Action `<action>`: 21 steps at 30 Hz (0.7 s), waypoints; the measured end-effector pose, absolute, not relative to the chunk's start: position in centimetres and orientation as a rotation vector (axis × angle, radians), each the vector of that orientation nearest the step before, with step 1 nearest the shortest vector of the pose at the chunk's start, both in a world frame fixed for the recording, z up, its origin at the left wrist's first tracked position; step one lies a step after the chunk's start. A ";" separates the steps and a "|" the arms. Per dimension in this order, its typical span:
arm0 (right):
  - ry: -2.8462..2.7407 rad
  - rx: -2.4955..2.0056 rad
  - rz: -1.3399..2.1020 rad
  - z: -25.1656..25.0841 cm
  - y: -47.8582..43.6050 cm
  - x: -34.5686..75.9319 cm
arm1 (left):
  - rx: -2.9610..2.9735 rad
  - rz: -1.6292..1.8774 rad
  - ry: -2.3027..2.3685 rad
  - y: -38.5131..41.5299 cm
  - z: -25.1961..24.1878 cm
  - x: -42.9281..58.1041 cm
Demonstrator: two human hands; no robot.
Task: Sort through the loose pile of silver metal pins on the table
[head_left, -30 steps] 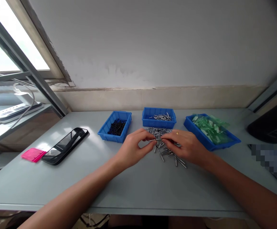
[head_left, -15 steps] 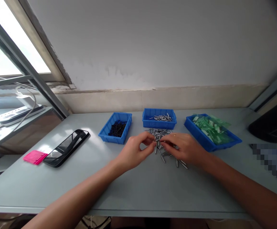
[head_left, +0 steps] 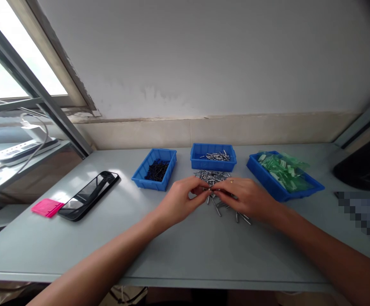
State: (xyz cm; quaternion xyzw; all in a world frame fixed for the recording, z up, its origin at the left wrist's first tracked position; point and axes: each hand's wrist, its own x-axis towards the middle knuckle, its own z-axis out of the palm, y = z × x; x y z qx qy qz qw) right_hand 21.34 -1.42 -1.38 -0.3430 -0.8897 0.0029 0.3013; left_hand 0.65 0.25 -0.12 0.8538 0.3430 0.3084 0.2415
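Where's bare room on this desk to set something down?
One bare patch lies between the phone and left forearm; another between that and the right forearm, from the loose metal pins to the desk's front edge. It's crowded around the left hand and right hand, pins about them, middle blue bin just behind.

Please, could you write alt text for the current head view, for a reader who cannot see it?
The left hand and right hand pinch a small part, mostly hidden, above loose metal rods on a grey table. Beyond, three blue trays hold dark pieces, metal pins and green packets.
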 end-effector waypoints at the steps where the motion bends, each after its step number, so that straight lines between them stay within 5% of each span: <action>1: -2.363 -0.905 0.012 -1.4 -1.4 21.3 | 2.342 0.859 0.934 0.2 -0.1 0.7; 21: -2.253 -0.983 -0.010 -1.6 -1.7 21.8 | 2.319 0.737 0.982 0.3 -0.5 0.7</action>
